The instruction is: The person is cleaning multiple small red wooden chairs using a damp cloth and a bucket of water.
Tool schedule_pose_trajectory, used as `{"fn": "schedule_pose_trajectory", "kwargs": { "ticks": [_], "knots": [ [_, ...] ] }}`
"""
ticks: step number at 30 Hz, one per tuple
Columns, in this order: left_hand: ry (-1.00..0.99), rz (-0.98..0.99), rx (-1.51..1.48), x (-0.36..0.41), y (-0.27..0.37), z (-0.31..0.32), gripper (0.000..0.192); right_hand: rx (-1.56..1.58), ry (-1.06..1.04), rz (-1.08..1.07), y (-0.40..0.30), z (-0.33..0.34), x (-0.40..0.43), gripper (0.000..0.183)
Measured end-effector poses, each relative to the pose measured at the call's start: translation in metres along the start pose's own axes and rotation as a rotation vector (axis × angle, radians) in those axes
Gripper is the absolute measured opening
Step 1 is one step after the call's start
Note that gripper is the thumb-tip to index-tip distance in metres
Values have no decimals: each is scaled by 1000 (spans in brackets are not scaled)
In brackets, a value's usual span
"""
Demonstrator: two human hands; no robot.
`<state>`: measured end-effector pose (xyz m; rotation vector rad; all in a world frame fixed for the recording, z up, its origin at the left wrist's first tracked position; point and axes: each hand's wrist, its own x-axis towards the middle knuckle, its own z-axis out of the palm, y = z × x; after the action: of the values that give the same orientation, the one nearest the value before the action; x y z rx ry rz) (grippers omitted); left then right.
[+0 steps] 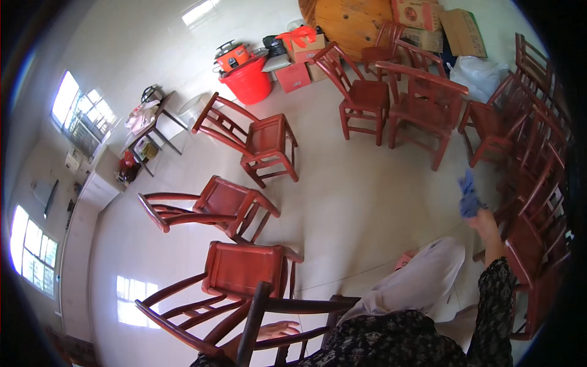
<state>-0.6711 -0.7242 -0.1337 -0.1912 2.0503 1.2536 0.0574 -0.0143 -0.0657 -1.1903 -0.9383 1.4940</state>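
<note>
My right hand (pixel 485 223) is stretched out to the right, closed around a crumpled blue cloth (pixel 468 199). To its right stands a packed row of reddish-brown wooden chairs (pixel 527 250). My left hand (pixel 277 330) is low in the view, fingers extended and holding nothing. The bars of a dark wooden chair back (pixel 298 306) partly cover that hand. Just beyond it is a wooden chair with a smooth red seat (pixel 245 268), its slatted back towards the lower left. I cannot tell whether my left hand touches either chair.
Two more wooden chairs (pixel 224 202) (pixel 266 135) stand ahead on the left. Others (pixel 364 98) (pixel 424 94) are at the back right. Along the wall are a red tub (pixel 247 82), an orange cooker (pixel 231 57), cardboard boxes (pixel 293 77), a round wooden tabletop (pixel 351 23) and a small table (pixel 144 126).
</note>
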Motion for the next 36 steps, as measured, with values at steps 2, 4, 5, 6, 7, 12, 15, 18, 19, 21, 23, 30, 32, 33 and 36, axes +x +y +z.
{"fn": "schedule_pose_trajectory", "kwargs": {
  "ticks": [2,4,5,6,7,12,15,18,19,21,23,30,32,33,36],
  "knots": [
    [-25,-45,46,-7,3,-5,41,-920,177,30,4,-36,-1,39],
    [-50,-91,83,-12,4,-4,42,-377,70,33,8,-81,-8,35],
    [-55,-116,107,-16,7,-9,42,169,-45,42,8,-88,-17,32],
    [-58,-141,131,-22,11,-16,43,175,-43,48,11,-91,-23,32],
    [-50,-169,151,-33,13,-26,44,401,37,-4,10,-75,-33,31],
    [700,262,665,-47,108,-42,40,-53,152,-55,11,-103,-69,35],
    [1294,913,652,-49,209,-51,35,499,35,43,6,-71,-83,36],
    [971,1067,693,5,349,21,29,127,-78,-164,76,-165,-65,38],
    [1167,1267,990,-18,411,-2,27,219,-121,-151,105,-160,-46,38],
    [759,1053,865,-7,416,213,26,-78,331,-133,81,-154,-73,31],
    [441,1188,923,-14,444,254,19,195,162,-71,54,-80,-88,35],
    [-1076,1091,1153,-196,336,590,32,-75,217,52,61,-103,-122,40],
    [-1284,1418,1015,-211,282,638,33,170,149,10,68,-104,-126,41],
    [-1415,1398,988,-234,267,657,30,275,211,43,77,-115,-129,40],
    [-1529,1420,728,-285,217,707,26,383,189,123,96,-139,-142,40]
  ]
}}
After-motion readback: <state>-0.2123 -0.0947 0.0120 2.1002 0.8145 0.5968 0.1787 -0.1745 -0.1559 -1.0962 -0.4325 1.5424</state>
